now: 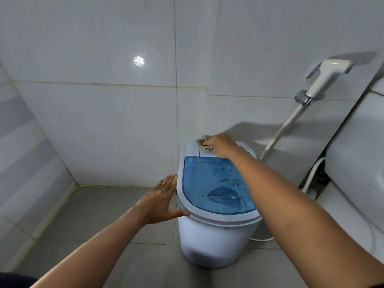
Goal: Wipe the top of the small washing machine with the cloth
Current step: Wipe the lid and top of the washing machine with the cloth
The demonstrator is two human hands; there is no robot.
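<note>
Our right hand (221, 144) grips the crumpled beige cloth (204, 146) at 12 o'clock on the smooth washing machine (209, 235); left hand (160, 199) rests flat at 9. Speckled blue lid (216, 183), glossy tiled walls (104, 121).

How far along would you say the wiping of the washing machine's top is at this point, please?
Early on. The right hand presses the cloth onto the white control panel at the back of the small washing machine, so that strip is in hand. The left hand rests open against the rim, steadying it. Nothing looks finished: the blue lid still carries dark specks and green bits.
</note>
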